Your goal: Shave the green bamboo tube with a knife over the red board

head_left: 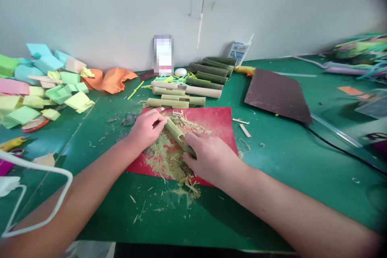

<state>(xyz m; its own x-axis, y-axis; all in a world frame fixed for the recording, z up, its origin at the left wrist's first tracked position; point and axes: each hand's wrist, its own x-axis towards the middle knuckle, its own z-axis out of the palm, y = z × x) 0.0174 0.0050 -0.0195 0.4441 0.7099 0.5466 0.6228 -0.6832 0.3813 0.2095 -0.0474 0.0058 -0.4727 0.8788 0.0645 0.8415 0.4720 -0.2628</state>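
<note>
Green tabletop (272, 145) meets a pale wall (105, 8) behind my work. My right hand (211, 157) is closed around the near, right end of a bamboo tube (174, 130), beside its cut notch; my left hand (148, 127) curls at the far, left end, and I cannot tell whether it pinches the tube or a tool. The tube lies between both hands, its long axis slanting from far left to near right, round-sided and pale green, above a flat red sheet (222, 117). Dusty, fibrous shavings (160, 157) spread beneath; beyond lie more cylindrical bamboo pieces (198, 91), and to the right a dark brown board (275, 94).
</note>
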